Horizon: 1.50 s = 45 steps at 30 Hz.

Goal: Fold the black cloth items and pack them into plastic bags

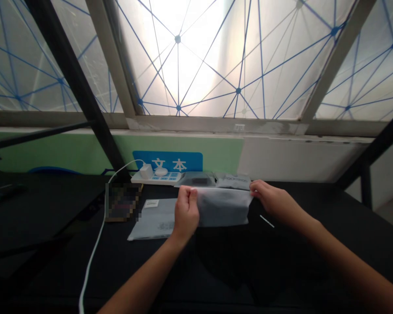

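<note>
A frosted, see-through plastic bag point(224, 207) is stretched between my two hands above the black table. My left hand point(186, 211) is closed on its left end, thumb on top. At the upper right corner, my right hand point(263, 192) pinches the bag's edge. Whether anything lies inside the bag I cannot tell. Left of it, a second frosted bag point(153, 220) with a white label lies flat, partly hidden by my left hand. Behind the held bag are another clear bag point(196, 178) with something dark in it and a grey printed packet point(234, 179).
A white power strip point(157, 176) with a charger plugged in stands by the wall. Its white cable point(96, 248) runs down the left side. A blurred-out object point(122, 203) lies beside the cable. A thin white strip point(267, 221) lies at right. Dark metal bars point(75, 83) slant up on both sides.
</note>
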### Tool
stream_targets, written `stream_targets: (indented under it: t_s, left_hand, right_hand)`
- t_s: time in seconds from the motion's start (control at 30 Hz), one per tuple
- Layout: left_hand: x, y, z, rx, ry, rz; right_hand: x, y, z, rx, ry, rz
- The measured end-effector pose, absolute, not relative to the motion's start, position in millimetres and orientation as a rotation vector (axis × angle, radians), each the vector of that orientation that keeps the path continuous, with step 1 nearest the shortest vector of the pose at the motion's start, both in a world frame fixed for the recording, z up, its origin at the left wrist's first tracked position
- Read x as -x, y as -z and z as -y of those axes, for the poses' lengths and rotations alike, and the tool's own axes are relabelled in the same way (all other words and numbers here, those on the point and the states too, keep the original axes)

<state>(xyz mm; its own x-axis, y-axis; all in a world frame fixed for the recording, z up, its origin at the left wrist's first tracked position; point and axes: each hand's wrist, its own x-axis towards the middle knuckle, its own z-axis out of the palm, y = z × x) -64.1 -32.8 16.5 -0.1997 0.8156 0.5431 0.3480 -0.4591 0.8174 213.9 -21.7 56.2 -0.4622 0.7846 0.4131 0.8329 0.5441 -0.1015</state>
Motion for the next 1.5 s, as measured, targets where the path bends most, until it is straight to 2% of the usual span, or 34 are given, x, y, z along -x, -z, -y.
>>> stream_targets:
  t_s: [0.2,0.33,0.47,0.6,0.77,1.07,1.27,1.5]
  left_hand:
    - [33.1,-2.6,19.8,-1.496,-1.343,-1.358]
    - [17.6,2.8,17.4,-1.618,-1.257,-1.338]
    - [-5.3,-20.1,27.9,-2.113,-1.198,-1.259]
    - [-32.6,-33.2,33.5,-2.338,-0.786,-1.181]
    - [-39.6,-10.0,25.5,-2.393,-0.342,-1.17]
    - [-35.1,7.8,23.1,-2.356,-0.391,-1.139]
    - [-32.5,11.9,19.4,-2.284,-0.464,-1.162]
    - [-9.3,10.0,12.7,-2.345,-0.33,-1.21]
  right_hand:
    - [-264.2,-67.1,30.5,1.582,-0.298,2.369]
    - [-259.2,-47.1,39.0,1.691,-0.145,2.395]
    - [-225.6,-27.2,47.6,1.484,-0.074,2.34]
    - [-200.6,-12.9,51.5,1.359,-0.134,2.47]
    - [-198.3,7.7,45.8,1.411,-0.253,2.575]
    - [-204.9,25.8,43.5,1.304,-0.444,2.499]
    - [-212.4,8.1,35.5,1.219,-0.655,2.495]
    - [-239.7,-8.2,18.7,1.474,-0.76,2.477]
